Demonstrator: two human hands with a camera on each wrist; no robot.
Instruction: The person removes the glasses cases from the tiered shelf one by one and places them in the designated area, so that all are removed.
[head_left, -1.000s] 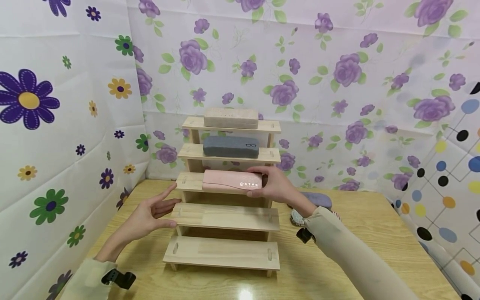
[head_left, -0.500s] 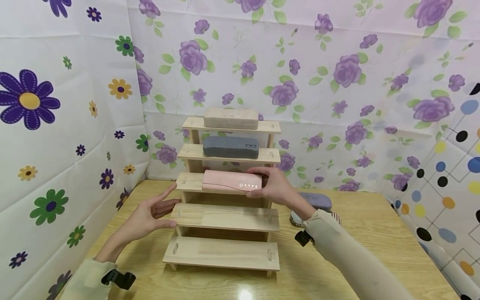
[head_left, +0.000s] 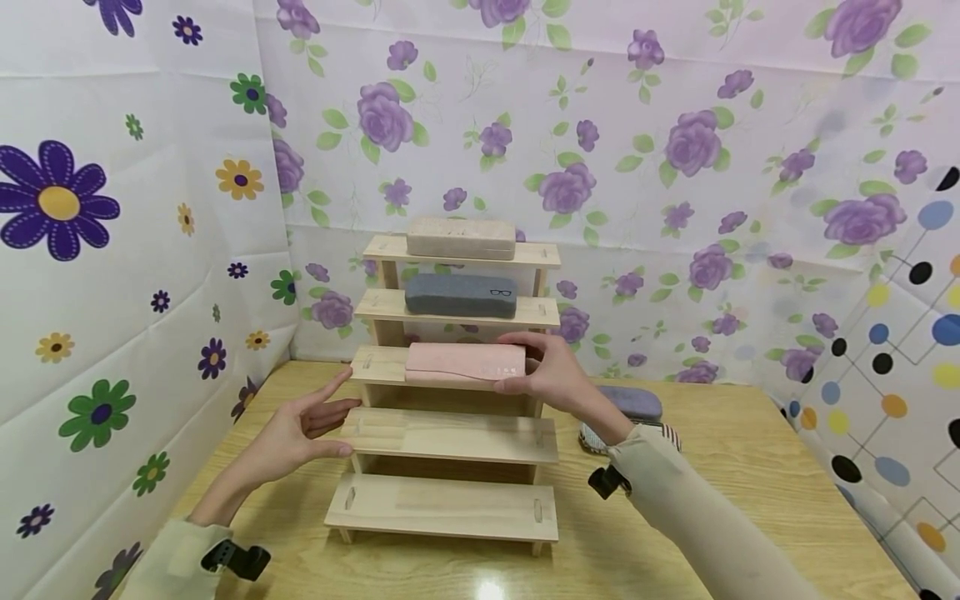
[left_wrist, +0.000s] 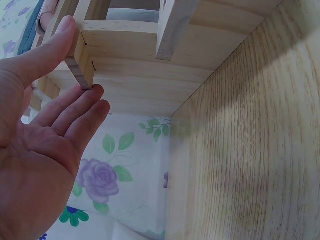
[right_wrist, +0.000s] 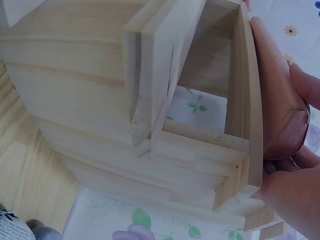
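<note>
A pink glasses case (head_left: 450, 362) lies lengthwise on the middle shelf of a stepped wooden display rack (head_left: 450, 433). My right hand (head_left: 551, 371) pinches its right end, thumb in front and fingers behind. In the right wrist view the pink case (right_wrist: 275, 95) rests against the shelf board, its end between thumb and fingers. At the rack's left side, my left hand (head_left: 300, 425) has its fingers extended. The left wrist view shows that hand (left_wrist: 45, 120) with fingertips touching a shelf's end and the thumb near its edge.
A beige glasses case (head_left: 461, 239) sits on the top shelf and a blue-grey one (head_left: 461, 296) on the shelf below it. Behind my right forearm lie a purple-grey case (head_left: 633, 402) and a patterned case (head_left: 592, 439) on the wooden table (head_left: 750, 467). Flowered cloth (head_left: 465, 108) hangs behind.
The white print on the pink case has grown fainter as the case turns very slightly under my right hand. My left hand stays at the rack's side.
</note>
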